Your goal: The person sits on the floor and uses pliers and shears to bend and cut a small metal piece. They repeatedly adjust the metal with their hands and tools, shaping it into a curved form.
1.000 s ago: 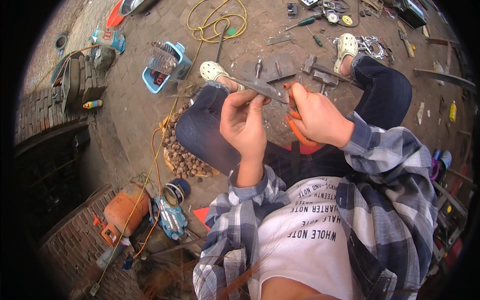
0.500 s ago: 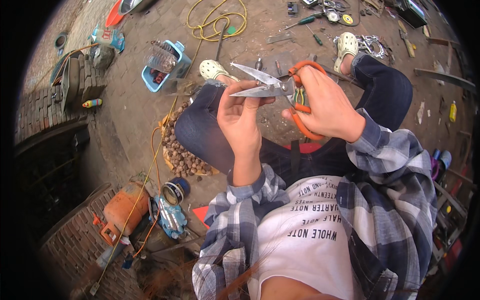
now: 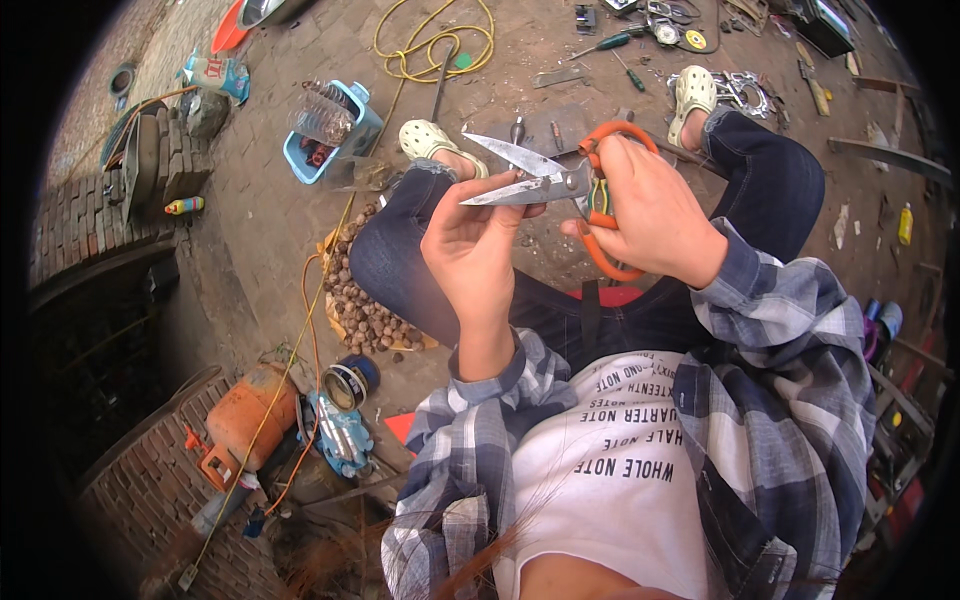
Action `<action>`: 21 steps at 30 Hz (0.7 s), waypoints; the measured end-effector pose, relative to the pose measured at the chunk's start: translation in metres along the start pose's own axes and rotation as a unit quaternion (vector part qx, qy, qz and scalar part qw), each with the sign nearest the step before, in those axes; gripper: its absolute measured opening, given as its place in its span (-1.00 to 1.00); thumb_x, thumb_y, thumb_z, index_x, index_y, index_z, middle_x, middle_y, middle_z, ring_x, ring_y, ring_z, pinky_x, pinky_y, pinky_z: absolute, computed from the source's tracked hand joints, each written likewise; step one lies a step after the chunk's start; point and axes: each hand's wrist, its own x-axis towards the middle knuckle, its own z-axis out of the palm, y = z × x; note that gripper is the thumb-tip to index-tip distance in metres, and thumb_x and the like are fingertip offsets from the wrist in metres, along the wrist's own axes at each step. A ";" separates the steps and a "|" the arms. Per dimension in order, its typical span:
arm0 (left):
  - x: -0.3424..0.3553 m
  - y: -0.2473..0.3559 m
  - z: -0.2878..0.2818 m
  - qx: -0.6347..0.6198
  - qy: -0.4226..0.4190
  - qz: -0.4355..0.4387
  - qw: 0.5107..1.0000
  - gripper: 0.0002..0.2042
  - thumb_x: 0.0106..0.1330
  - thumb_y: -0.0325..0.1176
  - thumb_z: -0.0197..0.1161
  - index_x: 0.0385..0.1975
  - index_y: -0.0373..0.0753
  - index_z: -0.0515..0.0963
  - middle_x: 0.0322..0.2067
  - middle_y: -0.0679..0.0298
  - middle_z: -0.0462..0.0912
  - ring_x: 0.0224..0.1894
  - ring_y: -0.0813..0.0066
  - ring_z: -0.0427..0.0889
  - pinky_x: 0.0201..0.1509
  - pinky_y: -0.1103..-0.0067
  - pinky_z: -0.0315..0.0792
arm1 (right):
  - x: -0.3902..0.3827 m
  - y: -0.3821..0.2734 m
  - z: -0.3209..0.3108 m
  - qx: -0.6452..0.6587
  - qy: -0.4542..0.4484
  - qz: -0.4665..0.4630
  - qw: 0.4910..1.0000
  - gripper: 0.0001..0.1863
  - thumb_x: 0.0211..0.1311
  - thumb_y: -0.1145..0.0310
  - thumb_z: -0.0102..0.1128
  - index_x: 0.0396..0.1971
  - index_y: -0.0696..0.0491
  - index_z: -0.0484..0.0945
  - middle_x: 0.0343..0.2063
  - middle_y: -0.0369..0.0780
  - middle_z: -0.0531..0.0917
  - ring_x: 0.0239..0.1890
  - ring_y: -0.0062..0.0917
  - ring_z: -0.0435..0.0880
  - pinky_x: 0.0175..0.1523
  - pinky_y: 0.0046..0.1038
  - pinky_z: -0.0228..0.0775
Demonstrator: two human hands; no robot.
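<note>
My right hand is wrapped round the orange handles of a large pair of scissors, held above my lap. The two blades are spread apart and point left. My left hand has its thumb and fingers pinched on the lower blade, partway between tip and pivot. Its fingertips are partly hidden behind that blade. Between the handles shows a small green and yellow piece, perhaps the spring. Below the scissors, on the ground, a few hand tools lie near a dark flat plate, partly covered by the blades.
Walnut-like brown balls lie heaped beside my left knee. Further left stand a blue basket and an orange gas cylinder. A yellow cable coils ahead. Screwdrivers and metal parts lie near my right foot.
My left hand has shifted slightly left along the lower blade, with the fingers re-placed. The scissors have tilted a little, and my right hand keeps hold of the handles.
</note>
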 end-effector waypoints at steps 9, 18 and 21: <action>0.002 -0.009 -0.004 -0.024 0.011 -0.006 1.000 -0.80 0.22 -0.59 0.22 -0.18 -0.51 0.48 -0.32 0.06 0.63 -0.32 0.39 0.67 -0.26 0.53 0.63 | -0.002 0.005 0.006 0.031 -0.052 0.055 0.997 -0.34 -0.07 0.02 0.39 -0.20 0.23 0.32 -0.38 -0.07 0.55 -0.30 -0.17 0.57 -0.25 -0.29 0.41; 0.001 -0.005 -0.001 -0.024 0.022 -0.015 0.999 -0.79 0.22 -0.61 0.21 -0.16 -0.51 0.50 -0.25 0.06 0.62 -0.24 0.37 0.65 -0.17 0.50 0.63 | 0.006 0.008 0.003 -0.011 -0.023 0.005 1.000 -0.30 -0.12 0.03 0.42 -0.19 0.26 0.30 -0.30 -0.03 0.46 -0.21 -0.12 0.49 -0.12 -0.26 0.33; 0.000 -0.004 -0.001 -0.003 0.032 -0.007 0.999 -0.80 0.21 -0.63 0.21 -0.17 -0.51 0.52 -0.24 0.04 0.62 -0.23 0.36 0.65 -0.16 0.50 0.63 | 0.006 0.009 0.004 -0.005 -0.014 -0.006 1.000 -0.30 -0.12 0.04 0.43 -0.19 0.26 0.30 -0.31 -0.04 0.45 -0.23 -0.13 0.49 -0.13 -0.26 0.33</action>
